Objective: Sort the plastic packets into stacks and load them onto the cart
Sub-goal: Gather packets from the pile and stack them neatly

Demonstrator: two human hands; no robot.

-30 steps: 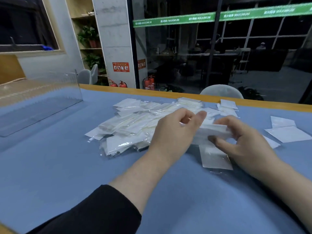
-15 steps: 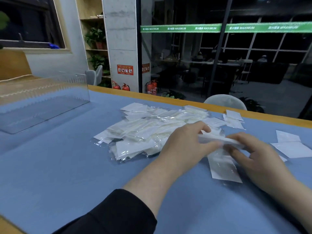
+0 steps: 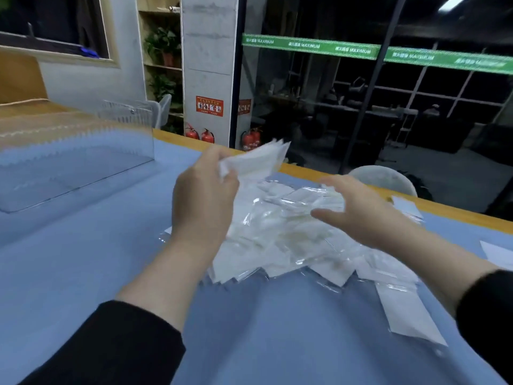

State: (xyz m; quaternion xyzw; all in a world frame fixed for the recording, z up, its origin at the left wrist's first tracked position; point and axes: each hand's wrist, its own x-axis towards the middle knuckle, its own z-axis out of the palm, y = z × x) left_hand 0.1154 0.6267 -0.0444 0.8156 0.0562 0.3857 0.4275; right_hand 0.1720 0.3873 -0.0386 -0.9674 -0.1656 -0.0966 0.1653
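Packets (image 3: 280,240) lie in 1 loose heap on the blue tabletop (image 3: 83,259), straight ahead of us, with several strays spread flat to the right, 1 of them (image 3: 408,312) close to our right sleeve. We cannot count the heap; the clear wrappers overlap and blur together. Our left hand (image 3: 204,201) is raised above the pile, its grip pinched on a small bundle (image 3: 254,159) of gathered packets, held by 1 end so the rest fans upward. We judge this keeps the sorted ones clear of the unsorted. How many are in the bundle we cannot tell. Our right hand (image 3: 358,209) hovers over the far side of the heap with fingers spread, its grip released and holding nothing, probably reaching for the next packet. A clear tray (image 3: 83,151) sits well apart on the left. No cart is visible, and no finished stack rests on the tabletop yet.
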